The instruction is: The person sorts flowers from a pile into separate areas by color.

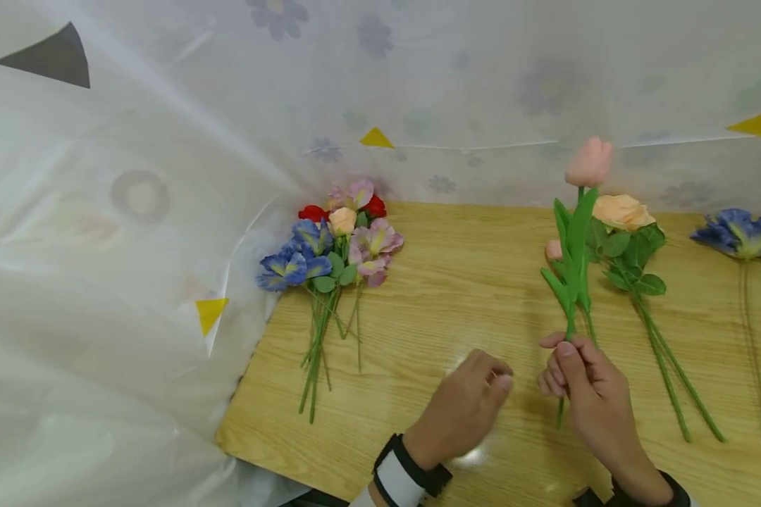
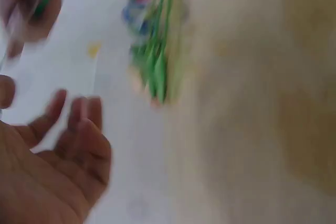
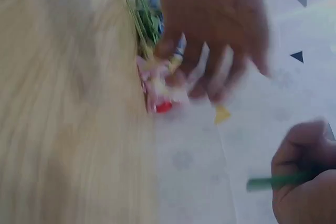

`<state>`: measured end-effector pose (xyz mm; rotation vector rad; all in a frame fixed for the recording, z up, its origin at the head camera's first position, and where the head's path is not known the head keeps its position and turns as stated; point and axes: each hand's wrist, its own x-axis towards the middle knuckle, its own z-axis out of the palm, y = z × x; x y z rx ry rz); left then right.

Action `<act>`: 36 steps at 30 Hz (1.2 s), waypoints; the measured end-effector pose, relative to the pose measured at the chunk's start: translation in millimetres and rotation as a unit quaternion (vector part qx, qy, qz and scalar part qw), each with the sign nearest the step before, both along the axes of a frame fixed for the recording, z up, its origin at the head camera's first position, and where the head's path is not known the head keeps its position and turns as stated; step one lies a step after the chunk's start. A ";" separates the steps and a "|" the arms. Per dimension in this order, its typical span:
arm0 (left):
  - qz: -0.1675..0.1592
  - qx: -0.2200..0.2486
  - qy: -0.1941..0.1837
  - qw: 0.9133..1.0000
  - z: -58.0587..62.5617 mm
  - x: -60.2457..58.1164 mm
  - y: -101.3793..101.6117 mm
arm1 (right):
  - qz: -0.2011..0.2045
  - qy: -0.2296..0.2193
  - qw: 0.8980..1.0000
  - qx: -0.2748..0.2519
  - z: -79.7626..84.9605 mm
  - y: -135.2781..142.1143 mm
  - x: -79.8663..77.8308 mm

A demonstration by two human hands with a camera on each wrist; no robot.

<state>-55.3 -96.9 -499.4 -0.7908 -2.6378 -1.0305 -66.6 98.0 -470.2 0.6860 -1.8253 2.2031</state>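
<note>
My right hand (image 1: 592, 394) pinches the green stem of a pink tulip (image 1: 588, 162) between thumb and fingers, and the bloom points away from me. In the right wrist view the stem's end (image 3: 260, 183) sticks out of that hand. My left hand (image 1: 459, 405) is held over the table to the left of it, fingers loosely bent, with nothing in them. The left wrist view shows that palm (image 2: 47, 177) and its fingers, blurred. Behind the held tulip lies a second pink tulip (image 1: 553, 249), partly hidden.
On the left of the wooden table (image 1: 431, 282) lies a bunch of blue, pink, red and peach flowers (image 1: 342, 246). Peach roses (image 1: 623, 211) lie right of the tulips, and a blue iris (image 1: 745, 234) farther right. A patterned white sheet (image 1: 469, 84) hangs behind the table.
</note>
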 end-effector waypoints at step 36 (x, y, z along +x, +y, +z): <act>0.402 -0.004 -0.178 0.898 4.3 -2.9 -144.0 | -0.152 -0.170 0.891 0.392 -25.1 82.2 -14.5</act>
